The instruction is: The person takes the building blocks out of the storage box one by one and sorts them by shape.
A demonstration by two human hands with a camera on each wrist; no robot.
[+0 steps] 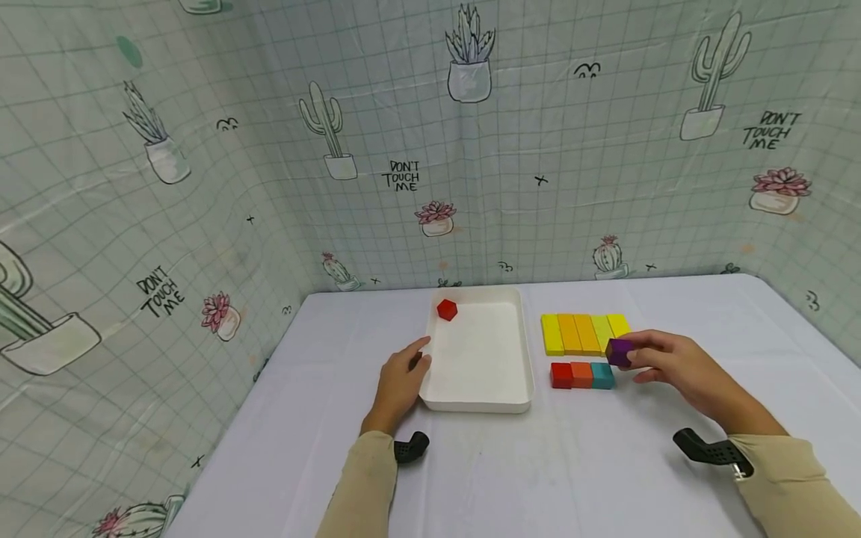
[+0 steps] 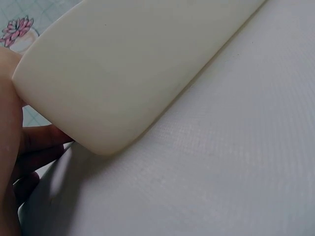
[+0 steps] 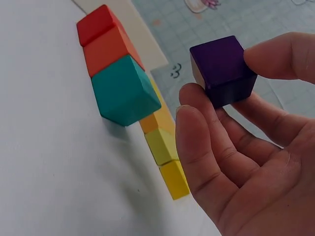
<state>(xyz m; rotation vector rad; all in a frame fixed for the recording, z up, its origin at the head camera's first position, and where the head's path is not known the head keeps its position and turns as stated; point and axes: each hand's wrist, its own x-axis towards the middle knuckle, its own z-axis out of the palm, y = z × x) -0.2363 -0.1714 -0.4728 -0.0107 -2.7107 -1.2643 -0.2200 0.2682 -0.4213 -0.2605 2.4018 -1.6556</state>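
Observation:
My right hand (image 1: 679, 370) pinches a purple cube (image 3: 224, 69) between thumb and fingertips, held above the white table. Under and left of it, a red cube (image 1: 561, 375), an orange cube (image 1: 581, 375) and a teal cube (image 3: 123, 91) stand in a touching row. Just behind that row lies a row of yellow and orange-yellow blocks (image 1: 572, 334), side by side. At the left side of a white tray (image 1: 479, 407), my left hand (image 1: 398, 381) rests with index finger and thumb against the rim. A red block (image 1: 447, 310) sits inside the tray's far left corner.
The white-covered table (image 1: 484, 478) meets a patterned cloth backdrop (image 1: 538, 134) at its back and left. A black wrist mount (image 1: 713, 450) sticks out from the right sleeve, and another black mount (image 1: 412, 447) from the left.

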